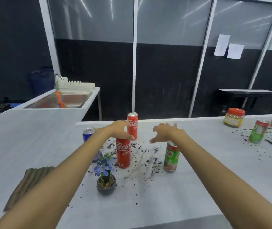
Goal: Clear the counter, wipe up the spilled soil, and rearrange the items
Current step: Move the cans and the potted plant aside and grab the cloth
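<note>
Shows a white counter point(33, 138) strewn with dark spilled soil point(148, 160). Nearest, a blue-flowered plant in a grey pot point(106, 185), then an upright red cola can point(123, 153) and a green Milo can point(171, 158). Beyond, right hand point(166, 132) spread, holding nothing; left hand point(118, 129) cupped at a farther red cola can point(132, 119), grip impossible to tell.

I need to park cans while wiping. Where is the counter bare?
Bare: left of the blue can, beyond the cloth; also between the Milo can and the far green can. Crowded: soil and Coca-Cola cans around the flower pot.
</note>
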`<state>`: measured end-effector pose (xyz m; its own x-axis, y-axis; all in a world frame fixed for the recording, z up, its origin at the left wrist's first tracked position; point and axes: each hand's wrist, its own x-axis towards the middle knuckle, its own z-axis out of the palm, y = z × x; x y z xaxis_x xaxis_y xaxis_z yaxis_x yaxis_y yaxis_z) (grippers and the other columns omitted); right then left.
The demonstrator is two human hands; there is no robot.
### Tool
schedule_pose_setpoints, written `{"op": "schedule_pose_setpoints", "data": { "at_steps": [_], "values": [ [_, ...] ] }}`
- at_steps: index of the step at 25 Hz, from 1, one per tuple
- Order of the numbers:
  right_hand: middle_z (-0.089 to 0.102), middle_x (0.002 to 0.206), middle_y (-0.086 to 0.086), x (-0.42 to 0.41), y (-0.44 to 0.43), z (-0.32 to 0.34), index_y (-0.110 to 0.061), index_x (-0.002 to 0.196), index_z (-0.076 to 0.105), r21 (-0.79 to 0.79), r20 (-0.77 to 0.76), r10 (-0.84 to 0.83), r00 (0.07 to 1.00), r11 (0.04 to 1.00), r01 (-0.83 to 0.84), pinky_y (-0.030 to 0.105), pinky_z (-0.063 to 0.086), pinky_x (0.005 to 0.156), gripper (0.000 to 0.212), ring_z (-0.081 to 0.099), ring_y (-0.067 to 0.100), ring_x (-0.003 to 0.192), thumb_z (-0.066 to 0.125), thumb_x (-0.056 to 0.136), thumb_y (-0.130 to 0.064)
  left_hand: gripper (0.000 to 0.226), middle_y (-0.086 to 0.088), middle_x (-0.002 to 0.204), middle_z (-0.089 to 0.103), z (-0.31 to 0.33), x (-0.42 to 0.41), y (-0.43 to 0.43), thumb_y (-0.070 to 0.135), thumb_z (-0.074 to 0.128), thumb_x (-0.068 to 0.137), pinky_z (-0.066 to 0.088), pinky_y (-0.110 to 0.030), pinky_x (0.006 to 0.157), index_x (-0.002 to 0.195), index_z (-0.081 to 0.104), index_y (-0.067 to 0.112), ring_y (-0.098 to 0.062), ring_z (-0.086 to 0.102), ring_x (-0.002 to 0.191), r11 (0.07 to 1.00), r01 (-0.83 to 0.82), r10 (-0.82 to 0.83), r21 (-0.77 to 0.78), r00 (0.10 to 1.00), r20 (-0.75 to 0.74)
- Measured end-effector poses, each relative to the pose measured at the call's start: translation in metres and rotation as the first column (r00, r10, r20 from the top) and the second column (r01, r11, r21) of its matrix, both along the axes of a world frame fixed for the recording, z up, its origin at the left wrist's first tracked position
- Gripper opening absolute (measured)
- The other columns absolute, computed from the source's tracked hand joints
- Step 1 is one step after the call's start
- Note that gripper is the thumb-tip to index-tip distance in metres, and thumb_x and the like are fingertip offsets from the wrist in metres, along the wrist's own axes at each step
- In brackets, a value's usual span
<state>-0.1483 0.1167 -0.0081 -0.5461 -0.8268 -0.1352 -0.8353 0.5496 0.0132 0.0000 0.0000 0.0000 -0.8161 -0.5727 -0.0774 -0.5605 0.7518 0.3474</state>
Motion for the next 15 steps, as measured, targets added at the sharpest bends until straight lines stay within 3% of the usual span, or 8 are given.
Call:
{"op": "schedule_pose_setpoints", "data": {
  "at_steps": [2,5,9,15],
  "values": [
    [0.024,0.153,0.011,-0.003,0.007,-0.012,-0.019,0.144,0.030,0.107,-0.106,-0.033,0.994,0.993,0.045,0.062,0.006,0.113,0.075,0.019,0.037,0.142,0.059,0.083,-0.051,0.071,-0.012,0.145,0.038,-0.011,-0.008,-0.003,0.037,0.067,0.079,0.038,-0.040,0.107,0.139,0.035,0.016,-0.029,0.040,0.131,1.000,0.006,-0.005,-0.016,0.999,0.042],
    [0.025,0.151,0.011,-0.016,0.016,-0.034,-0.018,0.145,0.025,0.112,-0.034,-0.132,0.991,0.985,0.135,0.061,0.019,0.111,0.081,0.026,0.039,0.138,0.065,0.080,-0.045,0.076,-0.012,0.143,0.040,-0.029,-0.016,-0.006,0.032,0.071,0.076,0.043,-0.039,0.098,0.140,0.034,0.015,-0.031,0.044,0.128,1.000,-0.004,0.005,-0.007,0.996,0.095],
    [0.041,0.136,0.016,-0.037,0.026,-0.047,-0.009,0.134,0.038,-0.078,0.215,-0.181,0.960,0.976,0.202,0.044,0.048,0.095,0.067,0.048,0.035,0.120,0.071,0.078,-0.024,0.062,-0.013,0.134,0.044,-0.036,-0.018,-0.013,0.018,0.072,0.075,0.048,-0.034,0.079,0.130,0.044,0.016,-0.033,0.048,0.120,0.999,-0.015,0.016,-0.028,0.999,0.046],
    [0.057,0.120,0.016,-0.043,0.027,-0.034,-0.003,0.116,0.052,-0.215,0.259,-0.169,0.951,0.950,0.228,0.042,0.056,0.082,0.056,0.058,0.033,0.107,0.078,0.070,-0.021,0.052,-0.012,0.132,0.046,-0.035,-0.017,-0.016,0.015,0.072,0.074,0.049,-0.035,0.081,0.122,0.051,0.016,-0.033,0.048,0.120,1.000,-0.017,0.017,-0.003,1.000,0.025]
  ]
}}
